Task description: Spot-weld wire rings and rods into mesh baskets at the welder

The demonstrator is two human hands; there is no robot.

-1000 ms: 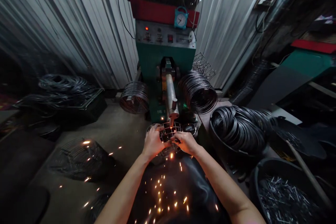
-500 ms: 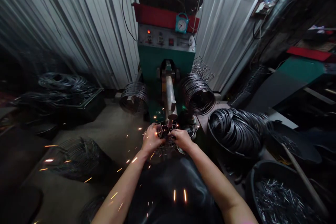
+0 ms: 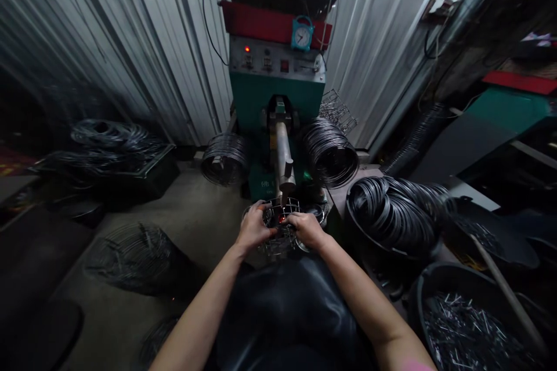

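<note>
Under the electrode of a green spot welder [image 3: 282,84], a small round wire frame [image 3: 292,205] is held between my hands. My left hand [image 3: 256,225] grips its left side, fingers curled over the top and thumb beneath. On the right, my right hand [image 3: 306,227] pinches the frame close to the electrode tip [image 3: 284,200]. A red-orange glow shows at the wire between the hands. More wire pieces lie below the frame, too dark to make out fully.
Rings of wire hang left [image 3: 224,159] and right [image 3: 331,153] of the welder. At right stand a tub of wire rings [image 3: 394,214] and a black tub [image 3: 420,290] of short wire pieces. A wire bundle [image 3: 134,255] lies on the floor at left.
Sparks flew across the scene half a second ago; now nearly all are gone and a glow remains at the wire. Both hands stay in nearly the same place.
</note>
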